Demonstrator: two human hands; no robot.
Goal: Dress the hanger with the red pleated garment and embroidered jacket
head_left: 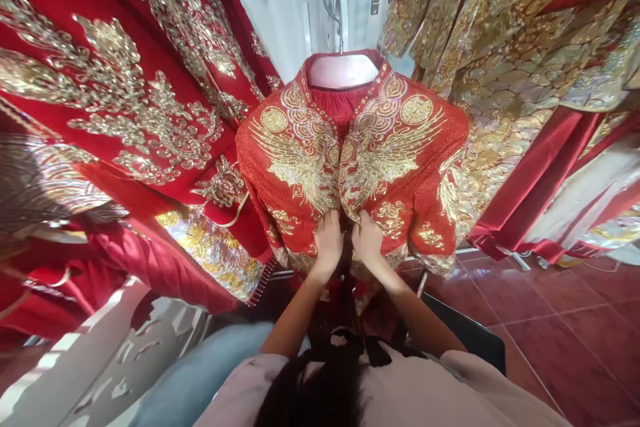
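A red jacket (400,167) with gold bird embroidery hangs in front of me on a white hanger (343,70) with a metal hook. My left hand (328,243) is closed on the lower front edge of the jacket's left panel. My right hand (367,240) is closed on the lower front edge of the right panel. The two hands sit side by side at the front opening, near the hem. Their fingertips are tucked into the cloth and hidden.
Red garments with gold embroidery (125,100) hang at my left. Gold-patterned robes (515,67) and red satin (540,173) hang at my right. A white carved piece (100,353) stands at lower left. Red floor tiles (560,327) spread at lower right.
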